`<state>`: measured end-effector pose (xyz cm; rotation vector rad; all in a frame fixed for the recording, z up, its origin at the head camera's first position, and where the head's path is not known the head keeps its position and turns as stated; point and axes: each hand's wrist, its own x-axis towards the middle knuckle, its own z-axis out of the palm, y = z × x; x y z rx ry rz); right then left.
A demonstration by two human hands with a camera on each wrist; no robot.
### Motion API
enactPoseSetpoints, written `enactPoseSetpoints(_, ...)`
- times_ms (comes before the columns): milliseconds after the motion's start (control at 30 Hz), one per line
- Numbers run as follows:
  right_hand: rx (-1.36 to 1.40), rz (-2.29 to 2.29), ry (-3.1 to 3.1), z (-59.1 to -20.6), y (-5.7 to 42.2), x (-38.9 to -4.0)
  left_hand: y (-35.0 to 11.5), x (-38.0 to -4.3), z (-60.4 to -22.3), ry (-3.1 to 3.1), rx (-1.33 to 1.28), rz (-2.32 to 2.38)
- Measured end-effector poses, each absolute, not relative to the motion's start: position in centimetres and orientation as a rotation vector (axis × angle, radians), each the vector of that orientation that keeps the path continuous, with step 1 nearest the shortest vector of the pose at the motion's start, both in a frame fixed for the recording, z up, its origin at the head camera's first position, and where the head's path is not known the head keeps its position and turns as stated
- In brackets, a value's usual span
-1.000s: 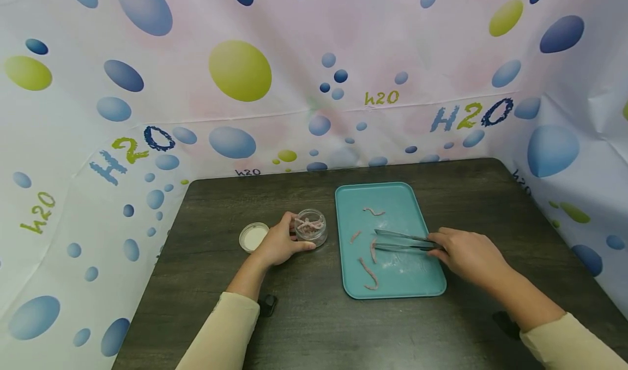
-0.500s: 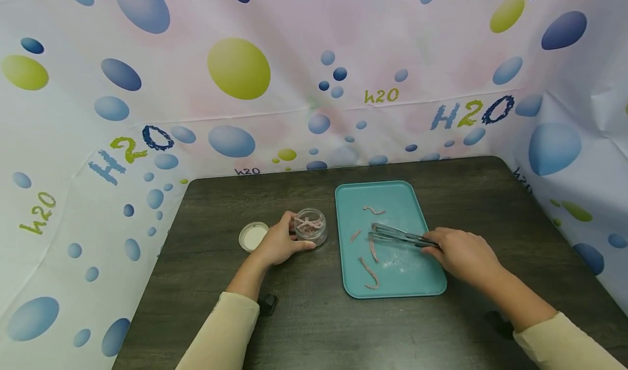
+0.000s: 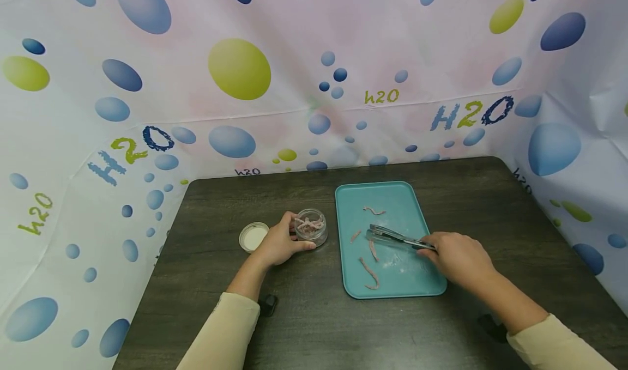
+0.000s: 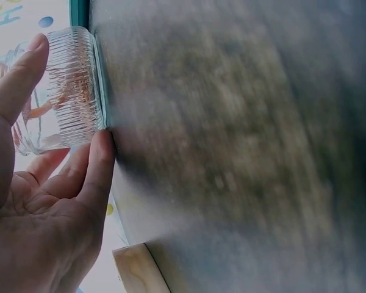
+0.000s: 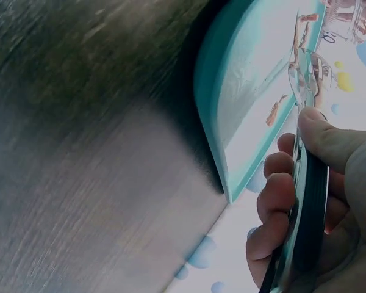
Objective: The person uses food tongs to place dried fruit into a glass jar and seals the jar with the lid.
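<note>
Here, tongs: right hand grips; overly hard squeezing could tear strip ahead of it.
Jar: left hand clasps; slackening risks tipping.

Turquoise tray with pinkish strips; at its nine o'clock, a whitish lid. Dark wood-grained tabletop. White backdrop with blue and lime ovals.

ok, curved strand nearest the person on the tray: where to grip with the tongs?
Probably mid-length on the curved strand, tongs from above, one tip each side: it's thin, lies flat and runs fairly straight there; its near end hooks left.
</note>
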<state>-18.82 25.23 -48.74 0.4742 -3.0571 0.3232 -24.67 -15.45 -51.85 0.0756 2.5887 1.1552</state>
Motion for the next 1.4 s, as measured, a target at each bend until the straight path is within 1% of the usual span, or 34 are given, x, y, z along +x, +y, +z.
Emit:
enactPoseSetpoints(533, 0.414, 0.378, -3.039, -48.5, 24.7, -18.6, -15.5, -24.6, -51.7, 2.585, 0.077, 1.154)
enactPoseSetpoints(1067, 0.372, 0.444, -3.022, -48.3, 26.0, -18.9, -15.5, -24.6, -51.7, 2.588, 0.085, 1.152)
enactPoseSetpoints(1400, 0.326, 0.458, -2.986, -47.8, 26.0, -19.0, -15.5, -24.4, -51.6, 2.584, 0.098, 1.163)
